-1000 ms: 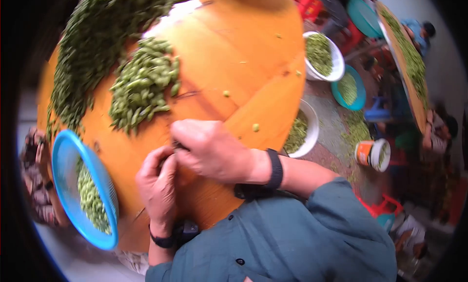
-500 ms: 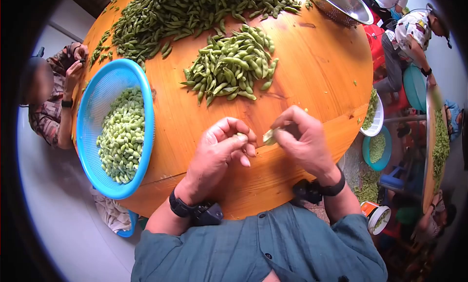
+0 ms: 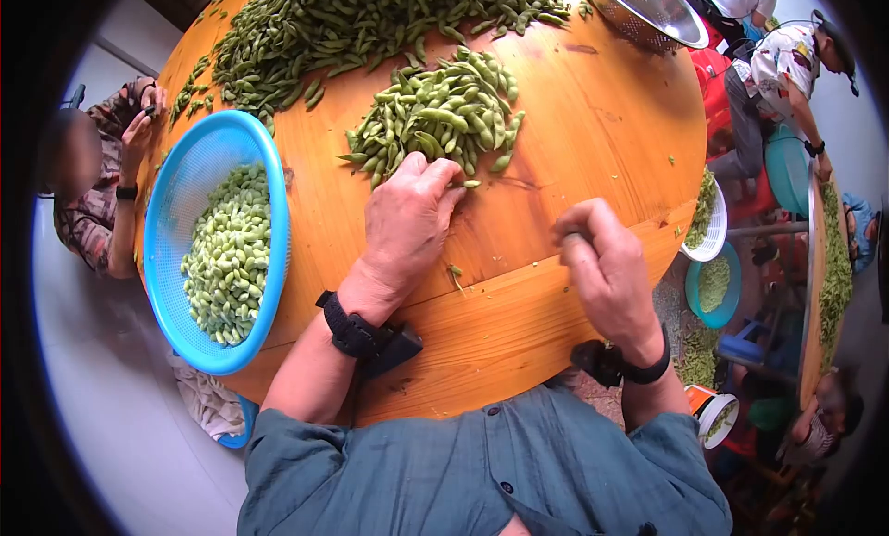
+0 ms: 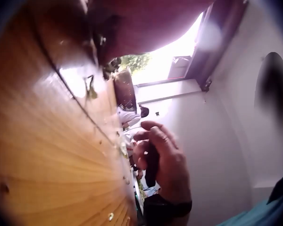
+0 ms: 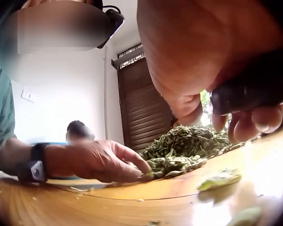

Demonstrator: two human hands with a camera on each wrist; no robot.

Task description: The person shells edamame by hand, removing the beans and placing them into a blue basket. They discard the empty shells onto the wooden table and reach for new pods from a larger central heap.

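Observation:
My left hand (image 3: 412, 221) reaches to the near edge of a small heap of green edamame pods (image 3: 454, 110). Its thumb and forefinger pinch a pod (image 3: 472, 183) there. To the right, my right hand (image 3: 607, 272) hovers over the table with loosely curled fingers and nothing visible in them. Something dark (image 5: 245, 96) covers its thumb area in the right wrist view. Below that hand lies a flat, pale green pod shell (image 5: 219, 179). A blue basket (image 3: 281, 207) of shelled beans stands left of my left hand.
A larger pile of pods (image 3: 370, 27) spreads across the back of the round wooden table (image 3: 593, 147). At the far right edge sits a metal colander (image 3: 648, 18). Another person (image 3: 102, 180) sits at the left. Tubs and a white basket (image 3: 708, 226) are beyond the right edge.
My hands were close together, the right holding a pod. They have parted: the left has moved forward to the pod heap, the right has drawn slightly right, its pod gone.

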